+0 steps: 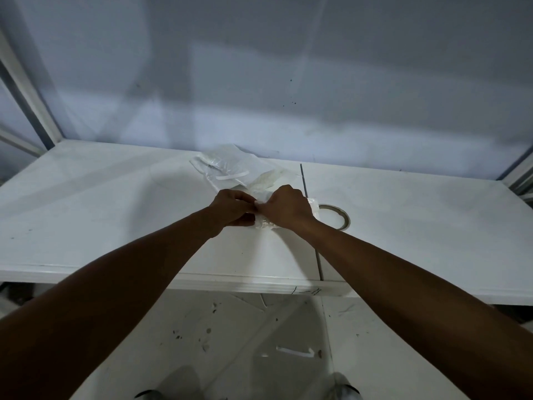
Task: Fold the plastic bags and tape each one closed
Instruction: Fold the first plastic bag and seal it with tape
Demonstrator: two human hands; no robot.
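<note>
A small folded clear plastic bag lies on the white table, mostly covered by my two hands. My left hand and my right hand meet over it with curled fingers, pinching the bag between them. Whether tape is between the fingers cannot be told. A roll of clear tape lies flat on the table just right of my right hand. Behind the hands sits a loose pile of clear plastic bags.
A dark seam runs across the table beside the tape roll. The table's front edge is below my forearms. A grey wall stands behind, with metal frame posts at the left. The white floor shows scraps.
</note>
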